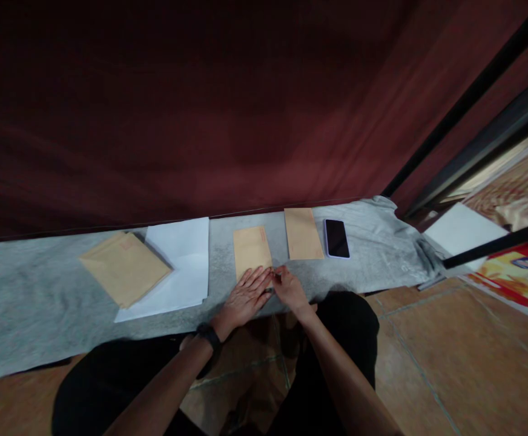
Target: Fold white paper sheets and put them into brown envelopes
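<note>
A small brown paper envelope (251, 247) lies on the grey cloth in front of me, with faint red print at its top right corner. My left hand (246, 297) rests flat across its near end, fingers stretched out, and hides that edge. At the envelope's near right corner, my right hand (287, 288) has its fingers curled in a pinch; the fingertips touch the corner beside my left fingers. Exactly what part they grip is hard to see. Just beyond my right hand lies a second brown envelope (303, 234).
A phone (337, 238) lies right of the second envelope. On the left, a stack of brown envelopes (125, 266) overlaps white paper sheets (186, 266). The narrow grey cloth-covered surface (28, 297) ends at a dark red curtain (227, 133). Black bars (468, 103) stand at right.
</note>
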`<state>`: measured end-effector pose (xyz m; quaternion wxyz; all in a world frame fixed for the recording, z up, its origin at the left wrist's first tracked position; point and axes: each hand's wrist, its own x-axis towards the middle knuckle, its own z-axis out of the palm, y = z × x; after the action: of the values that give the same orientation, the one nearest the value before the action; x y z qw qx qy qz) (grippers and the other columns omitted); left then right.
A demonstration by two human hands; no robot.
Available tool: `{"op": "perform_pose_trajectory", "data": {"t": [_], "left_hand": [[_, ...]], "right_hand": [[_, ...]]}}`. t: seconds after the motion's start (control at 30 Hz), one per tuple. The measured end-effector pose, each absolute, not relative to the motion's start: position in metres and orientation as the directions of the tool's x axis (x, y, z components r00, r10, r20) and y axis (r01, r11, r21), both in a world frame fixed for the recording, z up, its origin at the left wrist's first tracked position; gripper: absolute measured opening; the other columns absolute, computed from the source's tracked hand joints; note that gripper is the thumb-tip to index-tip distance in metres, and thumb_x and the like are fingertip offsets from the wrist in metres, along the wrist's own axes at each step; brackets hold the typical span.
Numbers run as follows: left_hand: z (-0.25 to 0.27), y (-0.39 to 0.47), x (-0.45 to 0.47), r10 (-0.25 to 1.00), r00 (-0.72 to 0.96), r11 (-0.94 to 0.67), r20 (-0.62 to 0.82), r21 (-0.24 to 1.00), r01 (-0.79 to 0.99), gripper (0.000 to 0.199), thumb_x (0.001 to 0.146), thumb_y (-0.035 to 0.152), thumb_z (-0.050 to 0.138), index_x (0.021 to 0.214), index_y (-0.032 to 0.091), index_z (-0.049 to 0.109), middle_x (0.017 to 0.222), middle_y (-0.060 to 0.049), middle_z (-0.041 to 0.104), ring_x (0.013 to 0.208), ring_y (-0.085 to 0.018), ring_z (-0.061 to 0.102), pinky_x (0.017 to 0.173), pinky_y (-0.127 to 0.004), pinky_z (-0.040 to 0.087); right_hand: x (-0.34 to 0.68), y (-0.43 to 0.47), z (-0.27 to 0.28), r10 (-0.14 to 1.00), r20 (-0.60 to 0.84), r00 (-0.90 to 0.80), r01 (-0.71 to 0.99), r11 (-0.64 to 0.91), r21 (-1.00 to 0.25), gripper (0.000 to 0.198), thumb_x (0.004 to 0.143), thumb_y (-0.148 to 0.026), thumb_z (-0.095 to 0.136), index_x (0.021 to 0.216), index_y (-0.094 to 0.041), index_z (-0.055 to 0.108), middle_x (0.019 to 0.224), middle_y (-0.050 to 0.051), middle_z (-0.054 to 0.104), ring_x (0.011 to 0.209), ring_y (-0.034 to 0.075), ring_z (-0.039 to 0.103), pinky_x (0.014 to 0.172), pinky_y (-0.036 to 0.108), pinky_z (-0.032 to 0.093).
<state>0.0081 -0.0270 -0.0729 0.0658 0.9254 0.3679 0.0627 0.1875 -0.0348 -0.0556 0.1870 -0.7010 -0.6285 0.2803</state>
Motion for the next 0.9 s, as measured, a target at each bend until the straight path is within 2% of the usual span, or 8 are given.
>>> {"op": "perform_pose_trajectory", "data": {"t": [0.07, 0.17, 0.3, 0.4, 0.47, 0.57, 0.7, 0.9], "left_hand": [[-0.072, -0.037, 0.004, 0.680, 0.729, -0.731, 0.078, 0.154, 0.665, 0.058, 0.106, 0.047, 0.031, 0.158, 0.020, 0.032, 0.164, -0.006, 0.036, 0.155, -0.022, 0.022, 0.128, -0.047, 0.016], [-0.072, -0.046, 0.001, 0.679, 0.729, -0.733, 0.088, 0.141, 0.666, 0.059, 0.105, 0.047, 0.034, 0.158, 0.020, 0.032, 0.164, -0.007, 0.035, 0.155, -0.021, 0.024, 0.128, -0.046, 0.018], [-0.074, -0.052, -0.001, 0.683, 0.725, -0.730, 0.090, 0.135, 0.670, 0.060, 0.104, 0.046, 0.038, 0.156, 0.016, 0.035, 0.162, -0.011, 0.038, 0.154, -0.023, 0.027, 0.127, -0.046, 0.020], [-0.077, -0.057, -0.005, 0.692, 0.716, -0.721, 0.093, 0.150, 0.677, 0.060, 0.104, 0.045, 0.040, 0.154, 0.012, 0.038, 0.159, -0.015, 0.042, 0.152, -0.023, 0.031, 0.126, -0.046, 0.023], [-0.079, -0.060, -0.008, 0.700, 0.707, -0.712, 0.098, 0.171, 0.681, 0.062, 0.104, 0.045, 0.039, 0.156, 0.012, 0.034, 0.160, -0.016, 0.040, 0.151, -0.022, 0.033, 0.126, -0.044, 0.024], [-0.080, -0.063, -0.014, 0.706, 0.699, -0.705, 0.115, 0.202, 0.680, 0.064, 0.104, 0.046, 0.037, 0.159, 0.014, 0.028, 0.161, -0.015, 0.038, 0.151, -0.021, 0.034, 0.126, -0.042, 0.025], [-0.081, -0.068, -0.021, 0.703, 0.697, -0.710, 0.141, 0.207, 0.673, 0.067, 0.103, 0.051, 0.038, 0.160, 0.018, 0.026, 0.163, -0.013, 0.035, 0.151, -0.022, 0.033, 0.125, -0.042, 0.025], [-0.078, -0.076, -0.031, 0.722, 0.670, -0.691, 0.172, 0.209, 0.691, 0.065, 0.103, 0.051, 0.039, 0.158, 0.019, 0.031, 0.162, -0.013, 0.037, 0.151, -0.023, 0.033, 0.124, -0.043, 0.029]], "right_hand": [[0.185, -0.041, -0.051, 0.991, -0.112, 0.076, 0.858, -0.122, -0.500, 0.026, 0.099, -0.023, 0.052, 0.123, -0.014, 0.060, 0.098, 0.013, 0.077, 0.084, 0.024, 0.075, 0.072, 0.029, 0.053], [0.181, -0.051, -0.044, 0.993, -0.065, 0.096, 0.913, -0.113, -0.391, 0.030, 0.101, -0.025, 0.051, 0.127, -0.014, 0.059, 0.093, 0.014, 0.076, 0.084, 0.025, 0.075, 0.074, 0.031, 0.052], [0.176, -0.062, -0.045, 0.994, 0.096, -0.059, 0.913, 0.093, -0.398, 0.031, 0.105, -0.027, 0.042, 0.124, -0.018, 0.064, 0.117, 0.014, 0.073, 0.106, 0.024, 0.069, 0.091, 0.034, 0.051], [0.170, -0.072, -0.058, 0.956, 0.192, -0.221, 0.861, 0.284, -0.421, 0.043, 0.107, -0.033, 0.036, 0.140, -0.014, 0.056, 0.142, 0.014, 0.061, 0.132, 0.024, 0.055, 0.111, 0.039, 0.042], [0.167, -0.080, -0.071, 0.941, 0.218, -0.260, 0.854, 0.329, -0.402, 0.051, 0.107, -0.037, 0.038, 0.150, -0.011, 0.046, 0.152, 0.014, 0.052, 0.142, 0.026, 0.045, 0.119, 0.044, 0.034], [0.168, -0.091, -0.085, 0.929, 0.247, -0.276, 0.864, 0.353, -0.360, 0.059, 0.106, -0.042, 0.041, 0.155, -0.010, 0.039, 0.157, 0.015, 0.045, 0.147, 0.027, 0.038, 0.123, 0.046, 0.027], [0.177, -0.098, -0.091, 0.901, 0.286, -0.326, 0.863, 0.407, -0.299, 0.060, 0.105, -0.042, 0.044, 0.155, -0.009, 0.039, 0.159, 0.016, 0.042, 0.149, 0.026, 0.036, 0.124, 0.046, 0.025], [0.186, -0.103, -0.088, 0.900, 0.264, -0.347, 0.876, 0.412, -0.250, 0.066, 0.103, -0.046, 0.048, 0.154, -0.006, 0.039, 0.160, 0.018, 0.038, 0.148, 0.029, 0.037, 0.124, 0.047, 0.024]]}}
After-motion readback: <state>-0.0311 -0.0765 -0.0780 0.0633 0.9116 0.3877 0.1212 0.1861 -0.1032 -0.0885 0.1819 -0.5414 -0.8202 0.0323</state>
